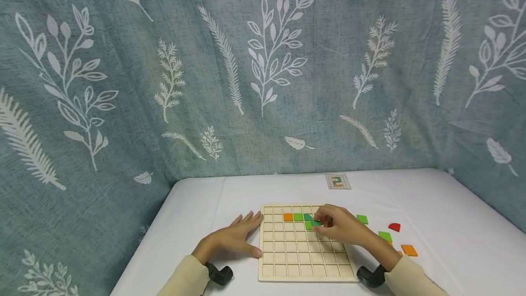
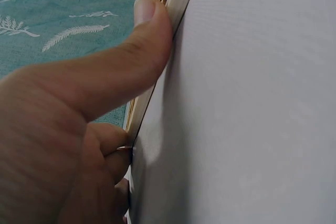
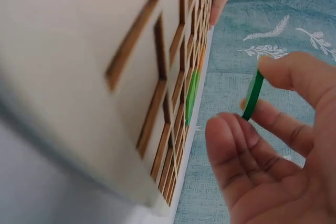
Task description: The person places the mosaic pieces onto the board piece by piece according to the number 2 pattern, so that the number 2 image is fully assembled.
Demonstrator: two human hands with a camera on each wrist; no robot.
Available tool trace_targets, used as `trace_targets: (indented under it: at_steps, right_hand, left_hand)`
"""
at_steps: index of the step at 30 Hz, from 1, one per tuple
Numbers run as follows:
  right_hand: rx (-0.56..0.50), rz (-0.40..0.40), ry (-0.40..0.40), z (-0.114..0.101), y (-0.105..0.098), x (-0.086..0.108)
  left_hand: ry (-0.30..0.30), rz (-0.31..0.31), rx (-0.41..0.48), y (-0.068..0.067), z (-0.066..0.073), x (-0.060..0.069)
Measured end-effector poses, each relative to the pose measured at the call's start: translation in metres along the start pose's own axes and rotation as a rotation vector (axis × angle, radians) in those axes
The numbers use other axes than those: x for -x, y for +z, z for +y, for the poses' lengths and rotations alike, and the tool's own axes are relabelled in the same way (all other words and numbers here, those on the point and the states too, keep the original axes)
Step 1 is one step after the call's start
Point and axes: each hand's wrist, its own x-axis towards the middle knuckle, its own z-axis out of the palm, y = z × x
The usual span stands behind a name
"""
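A pale wooden grid board (image 1: 285, 258) lies on the white table. In its upper rows sit an orange square tile (image 1: 288, 217), a light green square tile (image 1: 298, 217), a dark green tile (image 1: 307, 217) and another green tile (image 1: 308, 226). My right hand (image 1: 343, 225) pinches a dark green tile (image 3: 253, 96) between thumb and fingertip, just over the board beside the placed green ones. My left hand (image 1: 236, 235) rests at the board's left edge with spread fingers; its thumb (image 2: 149, 30) touches the rim.
Right of the board lie light green tiles (image 1: 362, 219), a red rounded tile (image 1: 394, 227) and an orange tile (image 1: 409, 250); others are partly hidden by my right wrist. A small patterned card (image 1: 338, 182) lies near the back edge. A leaf-printed curtain (image 1: 271, 150) hangs behind the table.
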Motion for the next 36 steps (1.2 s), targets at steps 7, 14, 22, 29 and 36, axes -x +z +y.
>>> trace_targets:
  at_steps: [7, 14, 22, 29, 36]
  right_hand:
    - [-0.012, -0.025, 0.036, -0.005, 0.003, -0.006]
    - [0.002, -0.049, 0.0, 0.0, 0.012, -0.007]
    - [0.016, -0.067, -0.028, 0.001, 0.013, -0.008]
    - [0.051, -0.07, -0.021, 0.0, 0.016, -0.004]
    - [0.055, -0.09, -0.017, 0.0, 0.02, -0.003]
  left_hand:
    - [-0.012, 0.005, -0.002, 0.0, 0.0, 0.0]
    - [-0.023, 0.007, -0.004, 0.0, -0.001, -0.001]
    - [-0.017, 0.006, -0.002, -0.003, 0.002, -0.001]
    - [-0.013, -0.004, -0.008, -0.003, 0.002, -0.002]
    - [-0.022, -0.004, -0.022, 0.0, 0.001, -0.002]
